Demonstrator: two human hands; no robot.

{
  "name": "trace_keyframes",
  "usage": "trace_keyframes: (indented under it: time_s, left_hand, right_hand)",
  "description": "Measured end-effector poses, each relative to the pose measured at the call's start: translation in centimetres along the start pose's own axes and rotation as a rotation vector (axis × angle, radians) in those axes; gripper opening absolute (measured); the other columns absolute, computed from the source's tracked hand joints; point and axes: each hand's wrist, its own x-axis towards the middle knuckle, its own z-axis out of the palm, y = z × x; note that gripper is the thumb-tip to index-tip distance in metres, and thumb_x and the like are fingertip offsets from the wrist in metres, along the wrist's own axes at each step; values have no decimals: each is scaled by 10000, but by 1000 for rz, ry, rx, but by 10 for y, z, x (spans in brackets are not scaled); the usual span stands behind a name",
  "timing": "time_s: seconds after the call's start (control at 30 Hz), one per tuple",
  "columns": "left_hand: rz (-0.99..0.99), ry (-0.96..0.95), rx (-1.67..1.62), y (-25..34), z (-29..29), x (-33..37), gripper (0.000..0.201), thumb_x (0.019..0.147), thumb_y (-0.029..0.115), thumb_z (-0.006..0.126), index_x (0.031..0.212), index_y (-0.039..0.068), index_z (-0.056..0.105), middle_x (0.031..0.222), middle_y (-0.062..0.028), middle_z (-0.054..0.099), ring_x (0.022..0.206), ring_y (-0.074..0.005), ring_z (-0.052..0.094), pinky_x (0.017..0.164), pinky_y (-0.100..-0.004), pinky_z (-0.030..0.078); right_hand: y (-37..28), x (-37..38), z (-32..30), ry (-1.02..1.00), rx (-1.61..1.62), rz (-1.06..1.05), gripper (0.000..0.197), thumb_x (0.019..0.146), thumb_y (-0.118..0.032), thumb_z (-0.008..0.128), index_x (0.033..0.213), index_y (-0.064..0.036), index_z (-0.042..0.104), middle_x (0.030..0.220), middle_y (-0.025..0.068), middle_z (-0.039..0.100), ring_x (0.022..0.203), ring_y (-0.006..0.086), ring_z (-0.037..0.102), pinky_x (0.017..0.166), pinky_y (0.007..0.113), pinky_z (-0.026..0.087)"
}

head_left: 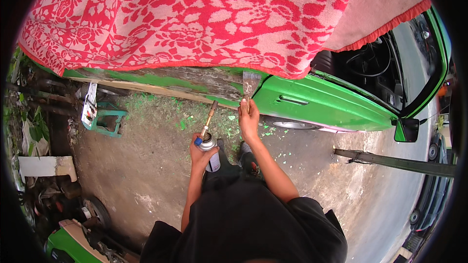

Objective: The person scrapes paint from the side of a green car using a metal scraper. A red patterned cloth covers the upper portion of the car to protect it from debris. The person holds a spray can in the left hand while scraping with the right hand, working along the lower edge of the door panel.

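While left hand point(201, 152) grips torch point(208, 131), right hand point(248, 119) presses scraper point(250, 85) against car panel point(204, 80).

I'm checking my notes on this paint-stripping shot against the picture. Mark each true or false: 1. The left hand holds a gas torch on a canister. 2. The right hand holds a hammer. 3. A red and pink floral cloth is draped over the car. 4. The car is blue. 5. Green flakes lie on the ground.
1. True: the left hand grips a gas torch on its canister.
2. False: the right hand holds a scraper with its blade against the car body.
3. True: the floral cloth covers the car's top.
4. False: the car is green.
5. True: green flakes are scattered on the ground beneath the stripped panel.
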Motion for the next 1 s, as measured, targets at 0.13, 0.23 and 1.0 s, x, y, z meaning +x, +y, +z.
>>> trace_keyframes:
  time_s: [0.13,0.23,1.0]
  left_hand:
    - [76,-14,31,2,-4,14,554,598,66,850,1025,54,499,902,-11,587,832,-100,577,776,-275,482]
    - [67,-21,33,7,-16,22,567,591,67,849,1031,60,492,904,-19,593,817,-105,586,769,-272,487]
    - [-68,-21,-5,-18,-73,6,524,594,12,819,1015,65,511,891,-6,596,790,-107,591,727,-289,498]
  right_hand:
    - [14,4,0,29,4,16,240,1033,-287,559,894,-101,498,701,-69,426,555,22,336,455,224,261]
    - [17,9,-4,73,-35,64,237,1029,-230,574,875,-64,504,789,-65,439,688,32,378,566,240,318]
    - [-78,-10,6,33,-23,234,341,1006,-349,583,789,-93,525,583,-46,405,391,48,249,378,245,169]
